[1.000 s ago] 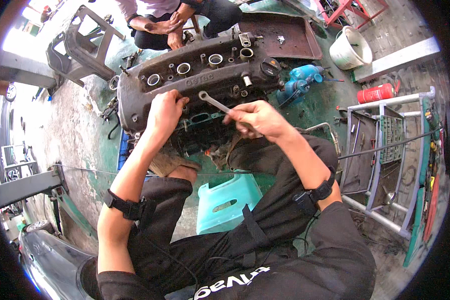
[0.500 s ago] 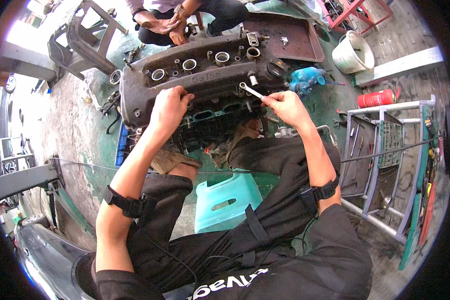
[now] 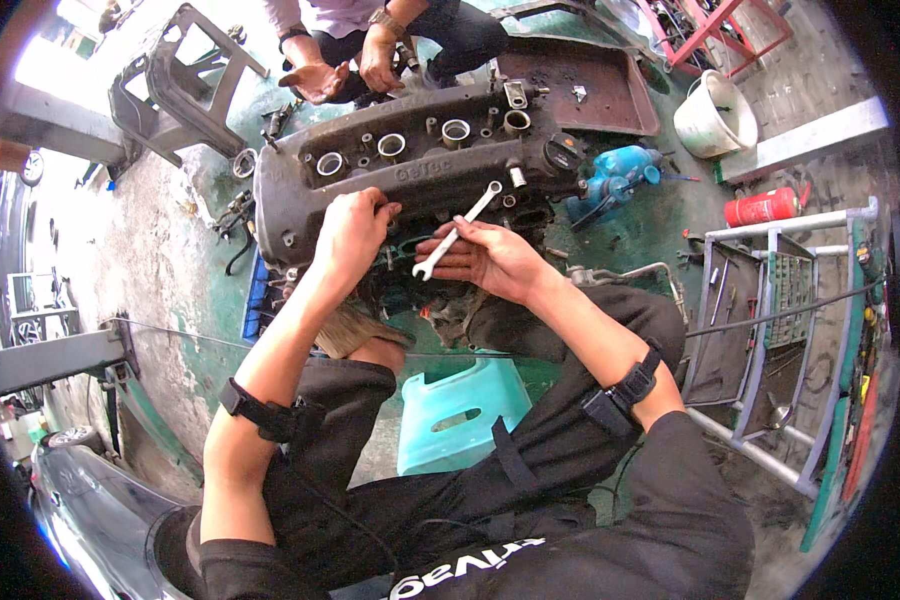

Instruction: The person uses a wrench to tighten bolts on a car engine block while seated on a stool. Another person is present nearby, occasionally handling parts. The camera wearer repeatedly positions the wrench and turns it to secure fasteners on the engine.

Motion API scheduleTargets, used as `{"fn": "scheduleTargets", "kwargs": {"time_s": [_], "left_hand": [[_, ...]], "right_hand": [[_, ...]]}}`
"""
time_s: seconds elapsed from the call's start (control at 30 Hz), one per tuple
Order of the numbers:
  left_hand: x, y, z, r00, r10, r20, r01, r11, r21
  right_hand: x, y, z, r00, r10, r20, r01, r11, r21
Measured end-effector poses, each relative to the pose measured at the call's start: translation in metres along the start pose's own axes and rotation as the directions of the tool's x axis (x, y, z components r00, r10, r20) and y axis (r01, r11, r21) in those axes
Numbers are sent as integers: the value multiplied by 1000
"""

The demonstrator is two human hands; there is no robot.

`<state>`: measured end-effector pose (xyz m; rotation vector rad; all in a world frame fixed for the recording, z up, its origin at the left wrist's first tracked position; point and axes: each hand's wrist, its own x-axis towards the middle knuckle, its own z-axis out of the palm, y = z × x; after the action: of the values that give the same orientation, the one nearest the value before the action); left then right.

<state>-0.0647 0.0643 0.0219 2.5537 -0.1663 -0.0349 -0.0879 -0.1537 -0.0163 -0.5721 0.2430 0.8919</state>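
Observation:
A dark engine with a black valve cover (image 3: 370, 185) stands on the floor in front of me. My right hand (image 3: 500, 262) is turned palm up beside its near side, thumb holding a silver combination wrench (image 3: 467, 231) across the fingers. The wrench's ring end points away from me and its open end toward me. My left hand (image 3: 353, 235) is closed at the cover's near edge, fingertips pinched together; whatever they hold, if anything, is too small to make out. Round plug openings run along the cover, with a black oil cap (image 3: 564, 152) at its right end.
Across the engine a person crouches, both hands (image 3: 380, 58) near its far side. A brown tray (image 3: 610, 90), a white bucket (image 3: 712, 115), a blue bottle-like item (image 3: 615, 175) and a red extinguisher (image 3: 765, 207) lie right. A turquoise stool (image 3: 465, 410) stands between my legs.
My right hand has moved left and turned palm up, the wrench swinging round with it. My left hand stays at the cover's edge. The other person's hands have come apart.

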Motion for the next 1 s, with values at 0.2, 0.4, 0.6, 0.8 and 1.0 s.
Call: {"fn": "scheduleTargets", "kwargs": {"time_s": [0.2, 0.4, 0.6, 0.8, 1.0], "left_hand": [[0, 3, -2, 1000, -1, 16, 1, 1000, 4], [-2, 1, -1, 1000, 11, -4, -11, 1000, 16], [-3, 2, 1, 999, 45, -14, -44, 998, 41], [-3, 6, -1, 998, 62, -24, -61, 996, 58], [-5, 5, 0, 997, 66, -26, -64, 994, 89]], "right_hand": [[-20, -6, 17, 979, -28, 200, 43, 997, -68], [-52, -49, 5, 941, -337, -26, 50, 214, -976], [-63, -69, -25, 777, -628, -48, -89, -33, -996], [-64, -75, -24, 754, -643, -135, -182, -7, -983], [-71, -82, -21, 789, -544, -287, -281, 96, -955]]}}
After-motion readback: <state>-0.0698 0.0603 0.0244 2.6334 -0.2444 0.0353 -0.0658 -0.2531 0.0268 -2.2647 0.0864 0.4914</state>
